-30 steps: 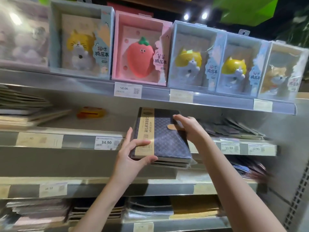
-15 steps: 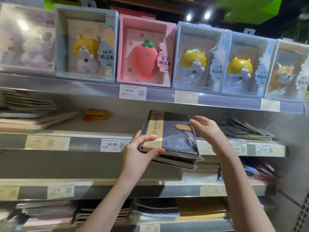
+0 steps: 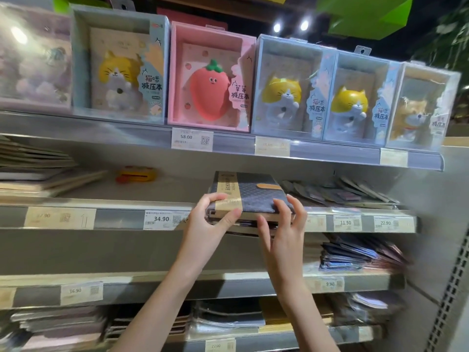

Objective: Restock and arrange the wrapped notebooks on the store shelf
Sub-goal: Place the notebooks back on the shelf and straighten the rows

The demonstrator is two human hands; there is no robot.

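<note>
A small stack of dark grey wrapped notebooks [image 3: 251, 193], each with a tan paper band and an orange tab, lies flat at the front of the second shelf [image 3: 119, 219], its near edge over the price rail. My left hand [image 3: 208, 224] grips the stack's near left corner, thumb on the edge and fingers on top. My right hand [image 3: 284, 224] is at the near right corner, its spread fingers touching the front edge and top of the stack.
Boxed cat and strawberry notebooks [image 3: 210, 80] line the top shelf. Flat notebook piles [image 3: 33, 168] lie left on the second shelf, fanned ones [image 3: 350, 193] right, and a yellow item [image 3: 135, 175] at the back. Lower shelves hold more wrapped stacks [image 3: 355, 252].
The notebook stack has gone from tilted in front of the shelf to lying flat on it, pushed further in. My right hand came from its far right side to the near front edge.
</note>
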